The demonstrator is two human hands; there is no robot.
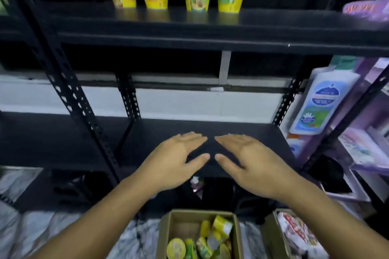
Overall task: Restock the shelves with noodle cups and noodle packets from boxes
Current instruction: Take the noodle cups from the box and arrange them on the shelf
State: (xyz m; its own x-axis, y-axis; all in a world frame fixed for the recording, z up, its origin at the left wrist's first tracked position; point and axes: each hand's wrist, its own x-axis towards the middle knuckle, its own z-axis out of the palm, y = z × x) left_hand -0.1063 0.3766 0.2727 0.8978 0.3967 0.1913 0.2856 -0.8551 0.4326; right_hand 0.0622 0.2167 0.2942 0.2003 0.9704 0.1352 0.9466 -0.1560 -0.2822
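The left hand [174, 162] and the right hand [252, 162] hover flat above the middle shelf [210, 128], fingers straight, holding nothing. The noodle cups [219, 227] lie in the cardboard box [168, 223] below, between the forearms, about equally near to both.

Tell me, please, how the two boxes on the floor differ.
The left box holds yellow-green cups; the right box holds red-and-white packets. The left box shows bare cardboard inside; the right box looks filled to its rim. Both are open brown cardboard.
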